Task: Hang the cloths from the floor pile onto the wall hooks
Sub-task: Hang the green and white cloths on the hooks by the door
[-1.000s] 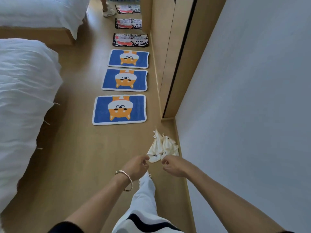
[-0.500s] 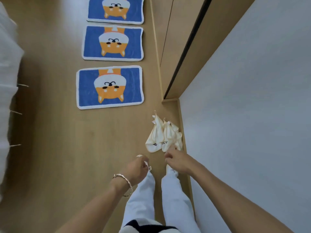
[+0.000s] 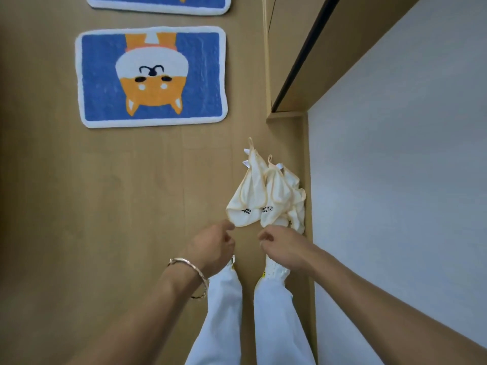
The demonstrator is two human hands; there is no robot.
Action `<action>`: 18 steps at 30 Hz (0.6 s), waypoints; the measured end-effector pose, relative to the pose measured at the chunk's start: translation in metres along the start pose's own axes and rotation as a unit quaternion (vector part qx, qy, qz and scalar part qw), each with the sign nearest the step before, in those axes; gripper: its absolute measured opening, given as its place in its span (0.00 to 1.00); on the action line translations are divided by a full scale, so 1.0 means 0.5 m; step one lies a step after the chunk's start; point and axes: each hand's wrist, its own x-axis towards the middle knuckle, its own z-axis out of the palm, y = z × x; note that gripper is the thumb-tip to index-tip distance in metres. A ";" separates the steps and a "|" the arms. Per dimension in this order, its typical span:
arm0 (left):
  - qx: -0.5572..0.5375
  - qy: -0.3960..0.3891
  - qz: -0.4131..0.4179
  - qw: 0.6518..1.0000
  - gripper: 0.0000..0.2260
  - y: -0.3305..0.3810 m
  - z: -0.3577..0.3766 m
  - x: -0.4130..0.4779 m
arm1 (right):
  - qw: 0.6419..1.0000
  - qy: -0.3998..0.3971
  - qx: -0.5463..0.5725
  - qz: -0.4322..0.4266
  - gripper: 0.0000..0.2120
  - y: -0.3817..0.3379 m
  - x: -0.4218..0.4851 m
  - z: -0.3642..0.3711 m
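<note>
Both hands have dropped to the limp cream cloths with orange-trimmed edges (image 3: 266, 192) beside the white wall (image 3: 395, 180), left hand (image 3: 213, 246) and right hand (image 3: 284, 246) half-curled, empty; light, floppy—lift by loops.

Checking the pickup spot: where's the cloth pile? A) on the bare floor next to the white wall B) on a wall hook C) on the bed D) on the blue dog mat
A: the cloth pile lies on the bare wood floor right beside the white wall, apart from the blue dog mat.
</note>
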 end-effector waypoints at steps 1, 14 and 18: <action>0.000 0.004 0.004 1.000 0.17 -0.005 0.018 0.031 | 1.000 0.000 0.001 0.003 0.15 0.017 0.028 0.004; 0.113 -0.010 0.070 0.991 0.18 -0.139 0.248 0.379 | 1.000 -0.003 -0.019 0.023 0.13 0.210 0.421 0.059; 0.122 -0.004 0.060 0.991 0.18 -0.167 0.283 0.481 | 0.999 0.044 -0.027 -0.006 0.15 0.212 0.550 0.019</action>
